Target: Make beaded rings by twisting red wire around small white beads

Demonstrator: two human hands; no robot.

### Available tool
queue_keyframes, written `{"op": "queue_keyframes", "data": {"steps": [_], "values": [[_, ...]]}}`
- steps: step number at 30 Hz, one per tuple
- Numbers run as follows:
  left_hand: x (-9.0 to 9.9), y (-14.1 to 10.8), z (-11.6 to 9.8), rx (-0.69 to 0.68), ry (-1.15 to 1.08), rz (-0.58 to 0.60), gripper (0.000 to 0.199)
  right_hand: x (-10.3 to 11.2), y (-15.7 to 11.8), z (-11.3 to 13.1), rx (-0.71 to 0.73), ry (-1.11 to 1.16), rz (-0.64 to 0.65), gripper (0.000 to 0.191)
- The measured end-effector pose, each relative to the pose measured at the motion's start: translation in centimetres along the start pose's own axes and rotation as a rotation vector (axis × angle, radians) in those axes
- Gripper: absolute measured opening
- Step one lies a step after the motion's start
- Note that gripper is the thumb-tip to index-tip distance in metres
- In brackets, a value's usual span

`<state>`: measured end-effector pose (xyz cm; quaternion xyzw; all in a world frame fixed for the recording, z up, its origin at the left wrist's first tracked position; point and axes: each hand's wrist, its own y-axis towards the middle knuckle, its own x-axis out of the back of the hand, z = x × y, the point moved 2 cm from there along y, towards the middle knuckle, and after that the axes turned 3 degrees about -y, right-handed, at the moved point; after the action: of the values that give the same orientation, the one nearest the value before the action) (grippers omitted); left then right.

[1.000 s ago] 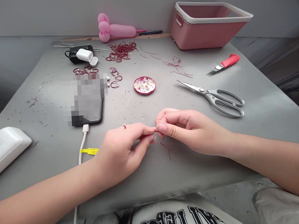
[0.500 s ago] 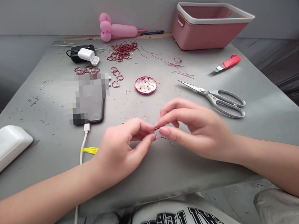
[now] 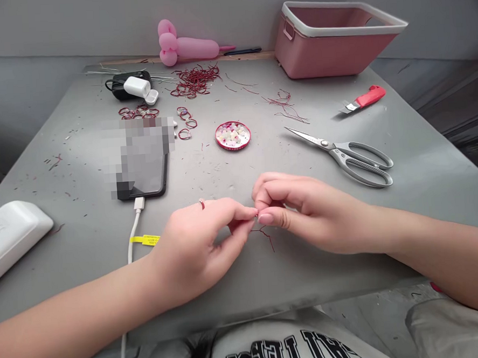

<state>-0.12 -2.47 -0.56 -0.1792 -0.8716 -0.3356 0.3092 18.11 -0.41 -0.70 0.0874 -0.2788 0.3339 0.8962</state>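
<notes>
Thumb and fingertips of my left hand [image 3: 210,245] are pinched on a thin dark red cord [image 3: 267,235], whose loose ends hang below the fingers. My right hand [image 3: 312,212] meets it fingertip to fingertip, pinching at the same small spot; the part between the tips is mostly hidden. A small red ring with a bead [image 3: 202,204] shows on a finger of my left hand. Beyond the hands lies a round red-rimmed lid [image 3: 233,136] holding pale and pink beads. Grey scissors [image 3: 343,153] lie beyond my right hand, blades pointing left.
A phone [image 3: 145,168] with a white cable [image 3: 133,228] lies left, near beaded rings [image 3: 185,133] and a white earbud case [image 3: 138,88]. Behind are red cords [image 3: 196,80], a pink balloon [image 3: 194,48] and a pink bin [image 3: 324,55]. A red cutter [image 3: 369,98] lies right; a white case [image 3: 13,236], far left.
Both hands have shifted slightly toward the body, and the right fingers have curled in closer to the left fingertips. The red ring on my left hand now shows more clearly.
</notes>
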Motion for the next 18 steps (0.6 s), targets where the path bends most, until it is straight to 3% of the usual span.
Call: {"op": "queue_keyframes", "data": {"steps": [3, 5, 10, 12, 15, 18], "values": [[0.1, 0.0, 0.1, 0.08, -0.062, 0.009, 0.01, -0.3, -0.4, 0.6, 0.343, -0.428, -0.303, 0.019], [0.2, -0.1, 0.1, 0.073, -0.066, -0.012, 0.009, -0.3, -0.6, 0.7, 0.389, -0.457, -0.377, 0.017], [0.3, -0.1, 0.1, 0.111, -0.152, -0.067, 0.013, 0.3, -0.3, 0.6, 0.094, 0.085, -0.138, 0.014], [0.3, -0.1, 0.2, 0.142, -0.202, -0.075, 0.013, 0.5, -0.3, 0.7, 0.059, 0.171, -0.098, 0.014], [0.2, -0.1, 0.2, 0.154, -0.222, -0.07, 0.014, 0.7, -0.3, 0.9, 0.115, 0.039, -0.171, 0.011], [0.2, -0.1, 0.2, 0.094, -0.141, -0.071, 0.016, 0.6, -0.5, 1.2, 0.297, -0.28, -0.306, 0.006]]}}
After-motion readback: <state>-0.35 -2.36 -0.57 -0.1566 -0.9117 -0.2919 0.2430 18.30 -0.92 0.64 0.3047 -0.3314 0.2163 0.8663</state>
